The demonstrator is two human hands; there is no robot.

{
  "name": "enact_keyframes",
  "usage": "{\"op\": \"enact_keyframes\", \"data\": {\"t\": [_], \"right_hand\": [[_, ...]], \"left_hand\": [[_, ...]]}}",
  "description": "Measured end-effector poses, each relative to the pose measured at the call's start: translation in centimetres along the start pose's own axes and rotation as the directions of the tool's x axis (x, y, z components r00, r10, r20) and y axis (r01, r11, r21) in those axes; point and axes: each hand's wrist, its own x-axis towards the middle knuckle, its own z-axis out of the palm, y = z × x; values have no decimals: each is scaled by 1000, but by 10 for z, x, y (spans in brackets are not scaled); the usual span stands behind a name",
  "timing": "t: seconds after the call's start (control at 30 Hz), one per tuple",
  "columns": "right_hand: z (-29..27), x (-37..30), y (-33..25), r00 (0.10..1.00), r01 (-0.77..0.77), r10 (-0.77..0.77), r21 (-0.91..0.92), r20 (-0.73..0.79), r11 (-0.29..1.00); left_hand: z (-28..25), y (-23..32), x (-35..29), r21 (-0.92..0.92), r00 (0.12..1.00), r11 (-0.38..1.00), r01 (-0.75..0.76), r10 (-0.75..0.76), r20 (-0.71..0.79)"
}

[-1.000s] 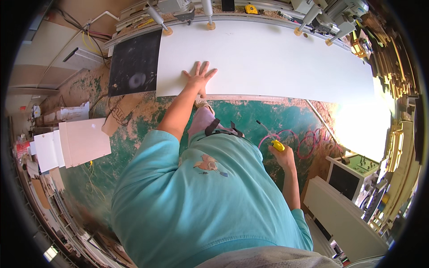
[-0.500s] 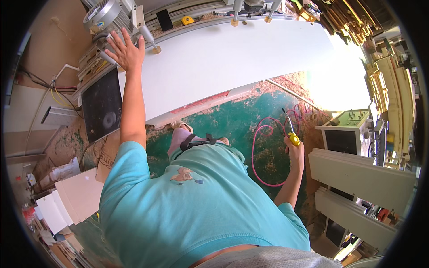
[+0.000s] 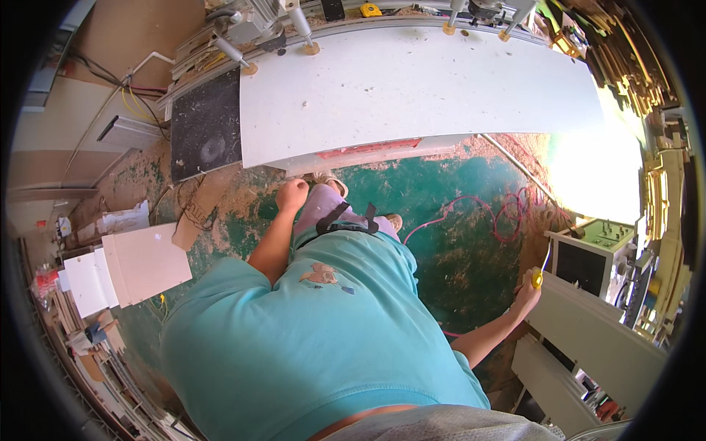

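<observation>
My right hand [image 3: 525,291] is out to the right, wrapped round a yellow air blow gun [image 3: 537,279] with a thin metal nozzle pointing away from me. Its pink hose [image 3: 460,197] loops across the green floor. Beside my thigh hangs my left hand [image 3: 293,195], fingers curled in and nothing seen in them. In front of me a long white panel [image 3: 412,88] lies on the machine bed, dotted with small chips. Several clamp posts with round tan feet [image 3: 312,48] stand along its far edge.
A black plate [image 3: 206,125] adjoins the panel's left end. At right are a green-topped control box [image 3: 607,235] and stacked pale boards [image 3: 596,331]. Cardboard [image 3: 147,264] lies at left. Sawdust covers parts of the floor. A yellow tape measure [image 3: 371,10] sits behind the panel.
My left hand has come down from above the panel's left end to my thigh, its spread fingers curling in. My right hand has moved farther right with the blow gun. The view has shifted.
</observation>
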Motion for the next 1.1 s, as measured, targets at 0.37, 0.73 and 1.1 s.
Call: {"op": "enact_keyframes", "data": {"t": [0.37,0.73,1.1], "right_hand": [[227,-38,-236,622,656,-330,-242,710,715],[417,-327,-353,127,987,-388,-77,913,142],[298,-161,-294,534,821,-322,-389,782,418]], "left_hand": [[-35,-82,131,-916,835,-273,294,-393,385],[-50,-70,117,-863,733,-500,-72,-613,294],[-156,-302,127,-937,518,-268,-222,-847,119]]}}
